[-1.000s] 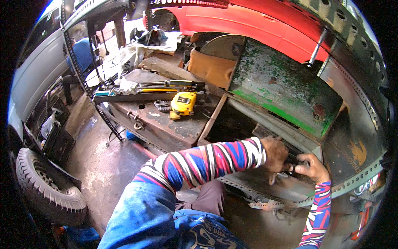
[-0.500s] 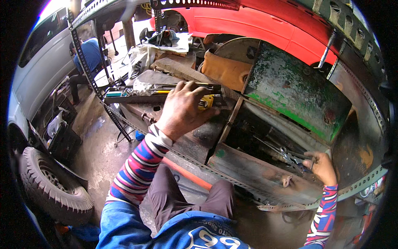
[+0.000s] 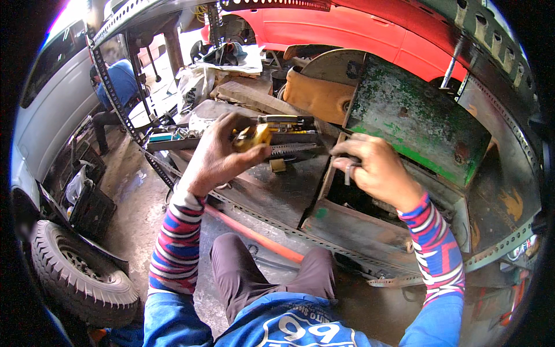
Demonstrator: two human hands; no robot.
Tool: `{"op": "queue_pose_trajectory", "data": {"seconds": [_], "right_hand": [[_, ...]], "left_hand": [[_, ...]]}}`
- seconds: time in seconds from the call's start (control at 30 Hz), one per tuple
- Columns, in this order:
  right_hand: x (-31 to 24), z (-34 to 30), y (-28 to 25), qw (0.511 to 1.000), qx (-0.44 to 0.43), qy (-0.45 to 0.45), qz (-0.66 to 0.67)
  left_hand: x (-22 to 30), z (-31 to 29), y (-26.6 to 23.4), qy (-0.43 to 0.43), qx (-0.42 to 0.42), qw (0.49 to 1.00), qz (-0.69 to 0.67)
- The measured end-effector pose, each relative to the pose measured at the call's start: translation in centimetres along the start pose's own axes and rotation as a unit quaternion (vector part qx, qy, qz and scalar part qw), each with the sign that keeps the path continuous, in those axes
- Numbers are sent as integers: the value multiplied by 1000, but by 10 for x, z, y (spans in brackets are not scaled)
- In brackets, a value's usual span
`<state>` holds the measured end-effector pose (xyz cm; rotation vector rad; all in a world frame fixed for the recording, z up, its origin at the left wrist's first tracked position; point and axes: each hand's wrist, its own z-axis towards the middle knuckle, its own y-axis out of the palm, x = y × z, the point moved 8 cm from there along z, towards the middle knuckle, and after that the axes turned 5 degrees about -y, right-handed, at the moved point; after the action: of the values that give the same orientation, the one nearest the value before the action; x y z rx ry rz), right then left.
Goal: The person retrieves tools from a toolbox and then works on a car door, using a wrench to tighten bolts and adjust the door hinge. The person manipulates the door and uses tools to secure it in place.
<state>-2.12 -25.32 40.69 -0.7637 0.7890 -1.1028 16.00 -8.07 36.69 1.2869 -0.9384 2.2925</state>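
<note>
There were two hands [image 3: 217, 153], one yellow tape measure [image 3: 253, 137], one tyre [image 3: 81, 277] and one green metal lid [image 3: 416, 124].

a worn tyre [image 3: 78, 277] lies on the floor; a red car [image 3: 347, 29] behind; a green rusty panel [image 3: 416, 121] leans.

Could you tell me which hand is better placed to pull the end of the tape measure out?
The right hand: it hovers free beside the yellow tape measure, which the left hand already grips.

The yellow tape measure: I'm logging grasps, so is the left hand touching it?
Touching. The head view shows the left hand with fingers wrapped around the yellow tape measure, lifted above the metal workbench.
</note>
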Motion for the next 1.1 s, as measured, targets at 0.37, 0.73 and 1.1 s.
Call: {"op": "queue_pose_trajectory", "data": {"seconds": [0.37,0.73,1.1], "right_hand": [[14,58,73,996,-74,33,-50],[60,98,63,966,-182,33,-181],[82,126,93,928,-333,4,-168]], "left_hand": [[-7,-44,0,-12,206,925,318],[-69,-8,-126,27,58,846,530],[-109,21,-136,38,-53,863,501]]}}
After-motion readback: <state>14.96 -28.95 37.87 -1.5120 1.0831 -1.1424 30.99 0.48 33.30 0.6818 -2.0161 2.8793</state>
